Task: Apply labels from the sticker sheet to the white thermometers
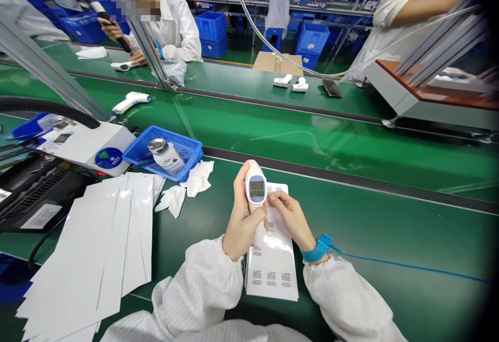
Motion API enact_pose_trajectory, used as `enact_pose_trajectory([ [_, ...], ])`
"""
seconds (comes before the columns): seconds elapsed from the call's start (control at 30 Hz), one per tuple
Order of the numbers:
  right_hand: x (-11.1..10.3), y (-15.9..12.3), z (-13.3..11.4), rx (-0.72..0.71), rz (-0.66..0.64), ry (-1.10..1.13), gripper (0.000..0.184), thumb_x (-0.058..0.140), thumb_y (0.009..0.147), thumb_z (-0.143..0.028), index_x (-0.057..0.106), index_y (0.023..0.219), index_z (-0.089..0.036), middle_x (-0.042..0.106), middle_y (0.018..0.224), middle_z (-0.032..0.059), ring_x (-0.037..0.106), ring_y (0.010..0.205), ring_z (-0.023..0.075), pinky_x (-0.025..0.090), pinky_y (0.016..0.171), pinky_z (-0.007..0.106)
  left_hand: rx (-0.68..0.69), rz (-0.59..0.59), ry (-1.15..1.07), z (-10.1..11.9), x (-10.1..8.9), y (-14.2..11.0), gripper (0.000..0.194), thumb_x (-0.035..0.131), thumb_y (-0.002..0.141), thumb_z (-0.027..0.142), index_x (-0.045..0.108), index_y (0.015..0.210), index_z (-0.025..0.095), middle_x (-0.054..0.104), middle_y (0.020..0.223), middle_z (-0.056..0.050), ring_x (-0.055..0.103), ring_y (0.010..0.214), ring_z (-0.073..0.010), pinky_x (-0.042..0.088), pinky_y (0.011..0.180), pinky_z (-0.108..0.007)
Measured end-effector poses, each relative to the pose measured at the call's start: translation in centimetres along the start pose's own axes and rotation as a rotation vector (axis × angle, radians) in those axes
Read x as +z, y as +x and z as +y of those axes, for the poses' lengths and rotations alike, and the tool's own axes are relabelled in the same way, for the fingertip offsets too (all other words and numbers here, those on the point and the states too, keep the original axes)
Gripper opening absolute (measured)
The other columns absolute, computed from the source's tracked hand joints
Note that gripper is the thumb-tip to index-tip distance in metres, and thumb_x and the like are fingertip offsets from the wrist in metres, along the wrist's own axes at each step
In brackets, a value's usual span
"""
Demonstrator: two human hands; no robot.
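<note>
My left hand [244,222] is wrapped round a white handheld infrared thermometer [256,188], held up with its blue-rimmed grey screen facing me. Just to its right, my right hand [287,214] is closed in a pinch at the thermometer's side. Whatever lies between those fingertips is too small to make out. Beneath both hands, a stack of label sheets [272,269] with small blocks of black print lies on the green bench. A blue wrist strap [317,248] with a cord circles my right wrist.
Blank white sheets [97,248] are fanned out at left. Behind them stands a blue tray [190,150] holding a metal-capped bottle [169,157], with crumpled wipes [198,178] beside it. Across the green conveyor belt [249,123], a co-worker [175,25] sits. More thermometers [132,102] lie around.
</note>
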State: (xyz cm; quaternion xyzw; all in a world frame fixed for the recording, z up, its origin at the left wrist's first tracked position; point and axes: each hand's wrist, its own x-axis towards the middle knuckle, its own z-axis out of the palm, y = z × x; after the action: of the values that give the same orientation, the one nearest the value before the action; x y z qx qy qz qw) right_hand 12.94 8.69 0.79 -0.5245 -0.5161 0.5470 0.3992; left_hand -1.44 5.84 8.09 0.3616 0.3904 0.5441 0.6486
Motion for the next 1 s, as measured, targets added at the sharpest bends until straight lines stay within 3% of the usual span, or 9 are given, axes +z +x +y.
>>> enact_pose_trajectory([
  [0.1,0.2,-0.2,0.6,-0.032,-0.001,-0.050,0.034,0.058,0.085,-0.053,0.063,0.082,-0.020,0.066,0.084,0.0041,0.061,0.082,0.0216,0.047,0.077,0.034,0.048,0.001,0.029,2.8,1.1,0.0,0.087,0.055,0.076,0.012,0.016,0.148,0.041,0.048,0.134,-0.008,0.049,0.054,-0.0035,0.050,0.052,-0.024],
  [0.23,0.6,-0.5,1.0,-0.093,-0.004,-0.105,0.031,0.056,0.088,-0.049,0.063,0.081,-0.020,0.065,0.081,0.0029,0.059,0.080,0.0216,0.045,0.077,0.034,0.046,-0.012,0.062,4.9,2.0,-0.3,0.089,0.054,0.074,0.010,0.018,0.149,0.042,0.050,0.134,-0.006,0.053,0.059,-0.0058,0.050,0.053,-0.023],
  [0.4,0.8,-0.7,1.1,-0.145,0.009,-0.156,0.026,0.053,0.090,-0.042,0.063,0.079,-0.020,0.064,0.080,0.0023,0.058,0.077,0.0214,0.045,0.073,0.033,0.005,-0.056,0.054,6.1,2.5,-1.0,0.089,0.052,0.076,0.009,0.018,0.148,0.048,0.055,0.118,-0.002,0.047,0.051,-0.0049,0.047,0.050,-0.026],
  [0.57,0.9,-0.6,0.9,-0.154,0.003,-0.183,0.020,0.052,0.090,-0.036,0.063,0.081,-0.021,0.066,0.084,0.0037,0.059,0.079,0.0233,0.046,0.073,0.035,0.026,-0.067,0.068,6.9,2.8,-1.7,0.087,0.054,0.075,0.010,0.021,0.148,0.045,0.056,0.104,-0.002,0.049,0.055,-0.0080,0.049,0.056,-0.027],
  [0.73,1.4,-2.4,-0.9,-0.179,-0.021,-0.145,0.025,0.049,0.093,-0.041,0.063,0.081,-0.024,0.066,0.085,0.0049,0.061,0.082,0.0255,0.048,0.077,0.037,0.041,-0.037,0.089,6.8,2.7,-1.6,0.086,0.055,0.076,0.011,0.022,0.148,0.044,0.056,0.118,-0.003,0.056,0.069,-0.0124,0.053,0.063,-0.029],
  [0.8,1.7,-3.7,-2.2,-0.188,-0.105,-0.055,0.031,0.046,0.094,-0.050,0.065,0.091,-0.026,0.067,0.090,0.0055,0.063,0.092,0.0265,0.051,0.082,0.037,0.052,-0.014,0.091,6.3,2.4,-1.2,0.084,0.055,0.077,0.011,0.023,0.148,0.042,0.056,0.120,-0.003,0.058,0.077,-0.0145,0.055,0.072,-0.032],
  [0.9,2.3,-5.2,-4.3,-0.171,-0.273,0.089,0.047,0.054,0.088,-0.060,0.059,0.121,-0.028,0.065,0.117,0.0080,0.058,0.117,0.0286,0.051,0.094,0.039,0.047,-0.008,0.064,5.3,1.9,-0.5,0.079,0.053,0.078,0.012,0.026,0.147,0.041,0.057,0.114,-0.003,0.060,0.086,-0.0169,0.055,0.083,-0.036],
  [1.0,2.9,-5.8,-5.7,-0.137,-0.283,0.065,0.060,0.061,0.085,-0.055,0.048,0.137,-0.028,0.054,0.139,0.0083,0.050,0.130,0.0286,0.048,0.101,0.040,0.050,-0.026,0.037,4.7,1.6,-0.2,0.072,0.055,0.082,0.022,0.028,0.146,0.040,0.057,0.119,-0.004,0.062,0.097,-0.0211,0.056,0.085,-0.038],
])
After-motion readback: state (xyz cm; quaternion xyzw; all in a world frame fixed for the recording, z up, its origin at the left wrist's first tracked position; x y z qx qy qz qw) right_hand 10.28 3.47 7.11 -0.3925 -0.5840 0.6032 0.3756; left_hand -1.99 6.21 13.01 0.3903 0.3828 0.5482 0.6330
